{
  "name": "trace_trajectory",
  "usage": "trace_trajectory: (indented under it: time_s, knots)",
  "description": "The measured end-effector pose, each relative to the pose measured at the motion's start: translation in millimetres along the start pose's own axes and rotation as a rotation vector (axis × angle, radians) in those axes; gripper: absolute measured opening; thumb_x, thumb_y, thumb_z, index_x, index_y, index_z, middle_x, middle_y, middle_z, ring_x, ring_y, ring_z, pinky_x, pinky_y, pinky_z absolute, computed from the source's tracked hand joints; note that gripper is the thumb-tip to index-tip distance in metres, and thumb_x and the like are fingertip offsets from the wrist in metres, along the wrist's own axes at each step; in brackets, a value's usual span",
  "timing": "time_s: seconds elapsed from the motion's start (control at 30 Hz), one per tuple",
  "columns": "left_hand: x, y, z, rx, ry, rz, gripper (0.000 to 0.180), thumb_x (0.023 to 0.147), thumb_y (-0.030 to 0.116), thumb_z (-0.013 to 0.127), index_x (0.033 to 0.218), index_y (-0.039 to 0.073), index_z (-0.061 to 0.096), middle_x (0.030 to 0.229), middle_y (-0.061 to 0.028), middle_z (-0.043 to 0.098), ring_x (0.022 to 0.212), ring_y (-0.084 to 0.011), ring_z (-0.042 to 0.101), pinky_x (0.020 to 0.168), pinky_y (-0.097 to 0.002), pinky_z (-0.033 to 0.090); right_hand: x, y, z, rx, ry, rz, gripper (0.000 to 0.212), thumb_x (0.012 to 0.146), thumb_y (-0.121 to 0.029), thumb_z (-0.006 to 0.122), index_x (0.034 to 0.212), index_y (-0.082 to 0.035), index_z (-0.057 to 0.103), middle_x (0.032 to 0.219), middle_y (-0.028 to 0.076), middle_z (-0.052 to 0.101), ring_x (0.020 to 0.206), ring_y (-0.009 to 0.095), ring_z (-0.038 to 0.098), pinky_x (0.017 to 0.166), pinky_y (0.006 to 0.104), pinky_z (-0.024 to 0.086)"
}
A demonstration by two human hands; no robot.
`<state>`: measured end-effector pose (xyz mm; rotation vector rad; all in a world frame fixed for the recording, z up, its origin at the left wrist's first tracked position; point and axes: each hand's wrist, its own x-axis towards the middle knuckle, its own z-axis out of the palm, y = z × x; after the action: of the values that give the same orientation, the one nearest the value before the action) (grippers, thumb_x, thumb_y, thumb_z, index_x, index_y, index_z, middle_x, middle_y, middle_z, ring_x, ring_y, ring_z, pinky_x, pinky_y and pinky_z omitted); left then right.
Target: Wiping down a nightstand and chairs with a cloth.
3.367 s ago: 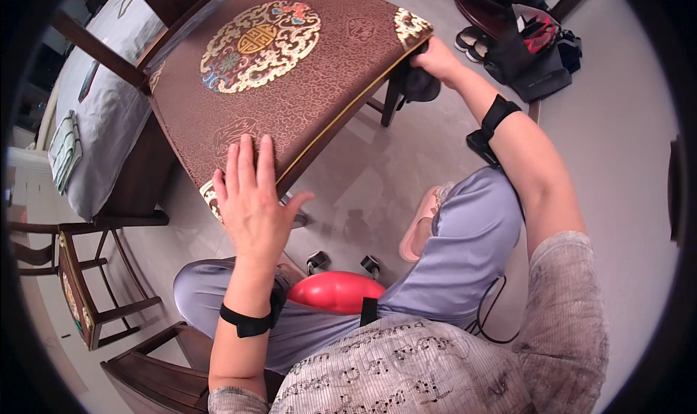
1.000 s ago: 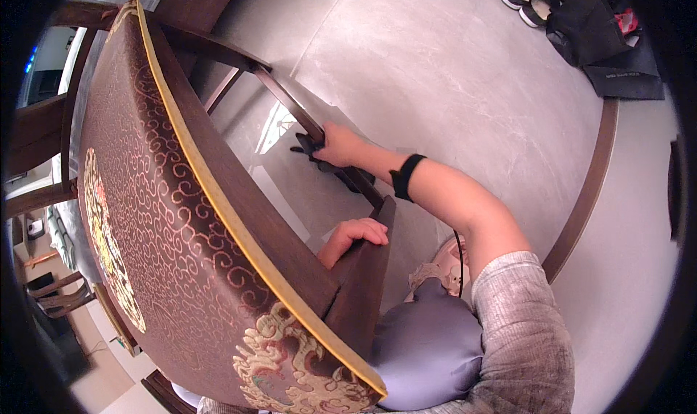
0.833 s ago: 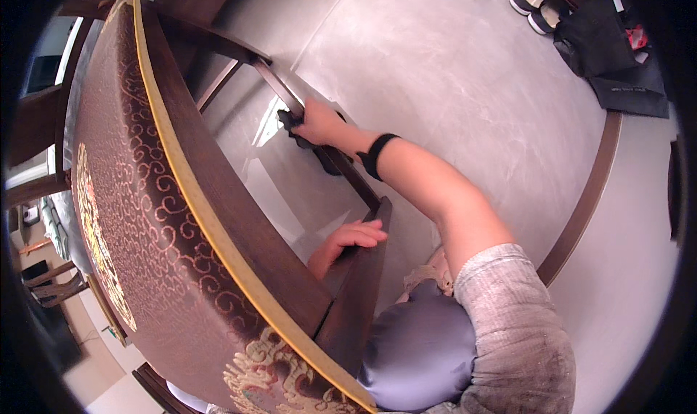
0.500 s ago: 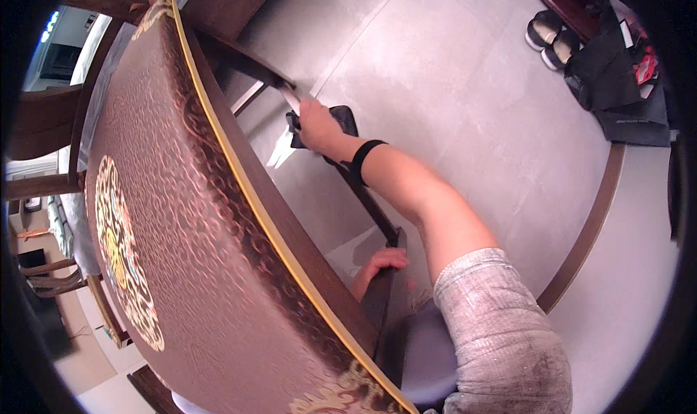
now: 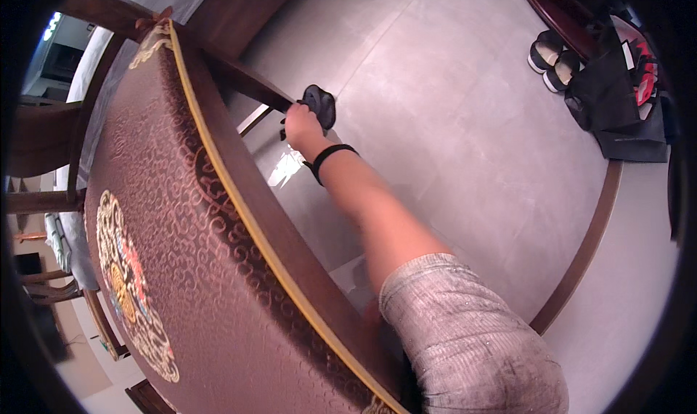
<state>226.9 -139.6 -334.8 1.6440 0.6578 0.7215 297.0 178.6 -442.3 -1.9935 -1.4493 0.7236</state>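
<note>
A black cloth (image 5: 320, 106) is bunched in my right hand (image 5: 302, 129), its fingers closed round it at the end of a dark wooden chair rail (image 5: 255, 86). Black bits of it show on both sides of the fist. A black band (image 5: 331, 155) circles my right wrist. Only a blurred strip of my left hand (image 5: 372, 318) shows low beside the chair frame; my right sleeve (image 5: 465, 327) covers its fingers. The chair's brown patterned seat (image 5: 203, 283), with yellow piping and an embroidered round motif, fills the left side.
Grey tiled floor (image 5: 465, 116) stretches to the right of the chair. A pair of dark shoes (image 5: 555, 62) and black bags (image 5: 617, 105) lie at the far right, by a wall with a brown skirting strip (image 5: 584, 254). Another wooden chair (image 5: 47, 138) stands left.
My right hand and the black cloth have shifted slightly left, and my forearm has swung left too. My left hand, earlier seen on the wooden frame, is now mostly hidden behind my sleeve.
</note>
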Motion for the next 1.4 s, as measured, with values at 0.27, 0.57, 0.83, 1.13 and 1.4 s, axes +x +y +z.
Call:
trace_trajectory:
  time_s: [0.27, 0.57, 0.83, 1.13, 1.4]
  knots:
    - [-15, -6, 11, 0.013, 0.020, 0.046, 0.045, 0.069, -0.005, 0.076, 0.104, 0.004, 0.051, 0.101, -0.0109, 0.058, 0.103, -0.0247, 0.057, 0.098, -0.0409, 0.042, -107, 48, -20, -0.087, -0.061, -0.118, 0.040, 0.078, -0.009, 0.067, 0.108, 0.008, 0.046, 0.108, 0.026, 0.055, 0.095, 0.038, 0.062, 0.082, 0.0418, 0.053]
    - [-21, -19, 19, -0.040, 0.011, 0.121, 0.046, 0.068, -0.006, 0.077, 0.104, 0.005, 0.051, 0.101, -0.0107, 0.058, 0.103, -0.0246, 0.058, 0.097, -0.0404, 0.043, -254, 117, -67, 0.076, -0.277, -0.080, 0.046, 0.071, -0.009, 0.072, 0.105, 0.007, 0.046, 0.105, 0.030, 0.056, 0.098, 0.044, 0.059, 0.084, 0.0464, 0.050]
    - [-24, -4, 18, -0.080, -0.043, 0.105, 0.047, 0.067, -0.005, 0.078, 0.104, 0.006, 0.051, 0.100, -0.0101, 0.058, 0.102, -0.0246, 0.058, 0.094, -0.0387, 0.044, -287, 155, -93, 0.476, -0.605, 0.041, 0.054, 0.075, -0.025, 0.077, 0.114, 0.003, 0.054, 0.111, 0.024, 0.062, 0.108, 0.037, 0.059, 0.091, 0.0406, 0.046]
    - [-25, -39, 26, 0.000, -0.002, 0.235, 0.049, 0.065, -0.003, 0.080, 0.105, 0.006, 0.051, 0.113, -0.0123, 0.053, 0.110, -0.0241, 0.053, 0.097, -0.0369, 0.041, -336, 136, -152, 0.324, -0.336, 0.062, 0.045, 0.072, 0.000, 0.063, 0.117, -0.001, 0.057, 0.108, 0.021, 0.063, 0.102, 0.038, 0.060, 0.086, 0.0394, 0.050]
    - [-36, 5, 6, 0.100, 0.075, 0.157, 0.050, 0.070, 0.009, 0.078, 0.112, 0.007, 0.051, 0.125, -0.0172, 0.048, 0.117, -0.0273, 0.049, 0.101, -0.0377, 0.039, -353, 149, -119, 0.362, -0.165, -0.025, 0.052, 0.075, 0.002, 0.058, 0.127, -0.004, 0.055, 0.121, 0.020, 0.061, 0.114, 0.036, 0.058, 0.098, 0.0404, 0.045]
